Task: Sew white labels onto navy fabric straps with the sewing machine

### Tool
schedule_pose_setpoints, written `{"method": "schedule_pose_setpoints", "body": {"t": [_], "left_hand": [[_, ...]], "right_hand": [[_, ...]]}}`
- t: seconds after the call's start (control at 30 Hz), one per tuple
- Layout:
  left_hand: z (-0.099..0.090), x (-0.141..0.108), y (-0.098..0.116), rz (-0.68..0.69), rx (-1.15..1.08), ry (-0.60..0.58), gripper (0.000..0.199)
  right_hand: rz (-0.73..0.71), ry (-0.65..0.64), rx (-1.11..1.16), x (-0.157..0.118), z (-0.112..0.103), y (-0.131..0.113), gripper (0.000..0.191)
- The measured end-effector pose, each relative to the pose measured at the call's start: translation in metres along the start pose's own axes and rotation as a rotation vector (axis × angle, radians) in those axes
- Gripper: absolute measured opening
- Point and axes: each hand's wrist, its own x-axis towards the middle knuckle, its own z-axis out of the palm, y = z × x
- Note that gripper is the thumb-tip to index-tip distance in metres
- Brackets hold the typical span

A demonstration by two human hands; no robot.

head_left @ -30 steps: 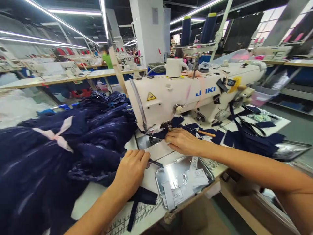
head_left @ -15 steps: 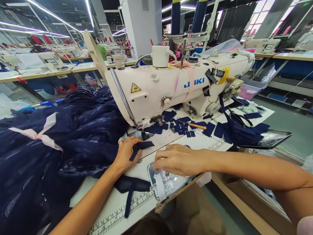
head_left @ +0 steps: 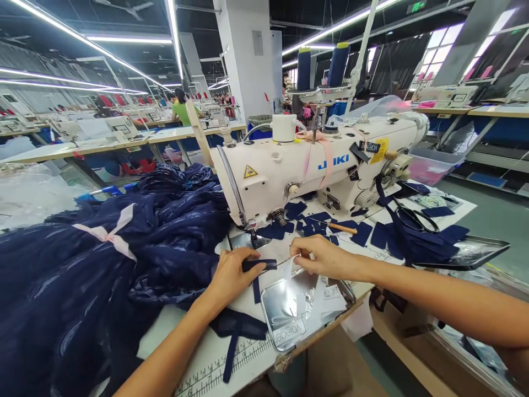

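My left hand point(head_left: 236, 275) rests on the machine bed just in front of the presser foot point(head_left: 253, 238). Its thumb and fingers are closed on a narrow navy fabric strip point(head_left: 269, 264), whose end sticks out to the right. To the right of it, my right hand point(head_left: 324, 258) pinches a small white label point(head_left: 288, 268) above a shiny metal tray point(head_left: 278, 302). In that tray lie more white labels point(head_left: 289, 332) with printed lettering. The white sewing machine point(head_left: 268, 171) stands behind both hands. Navy fabric point(head_left: 242, 324) with a hanging strip lies below my left wrist.
A large heap of sheer navy fabric point(head_left: 103, 286), tied with a pale pink strip point(head_left: 111, 237), covers the left side. Small navy pieces point(head_left: 295, 209) and a wooden-handled tool point(head_left: 342, 227) lie under the machine arm. Black scissors point(head_left: 417, 218) and a second metal tray point(head_left: 487, 248) are at right.
My right hand has lifted from the tray towards the machine with a white label in its fingers. My left hand still holds the navy strip. The view has tilted upward.
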Motion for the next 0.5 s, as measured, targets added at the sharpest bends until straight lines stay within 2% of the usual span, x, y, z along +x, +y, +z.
{"method": "schedule_pose_setpoints", "body": {"t": [0.07, 0.17, 0.23, 0.33, 0.5], "left_hand": [[0.005, 0.000, 0.005, 0.020, -0.022, 0.034, 0.017], [0.008, 0.000, 0.009, 0.055, -0.132, 0.131, 0.019], [0.007, -0.001, 0.009, -0.009, -0.252, 0.196, 0.020], [0.001, -0.003, 0.007, -0.165, -0.462, 0.168, 0.023], [-0.007, -0.005, 0.011, -0.314, -0.707, 0.088, 0.027]], "right_hand": [[0.056, 0.011, 0.083, 0.000, 0.000, 0.004, 0.008], [0.058, 0.010, 0.215, 0.004, 0.005, 0.003, 0.009], [0.035, 0.047, 0.282, 0.009, 0.012, -0.002, 0.008], [0.018, 0.124, 0.346, 0.022, 0.024, -0.010, 0.003], [0.053, 0.120, 0.393, 0.047, 0.036, -0.018, 0.009]]}}
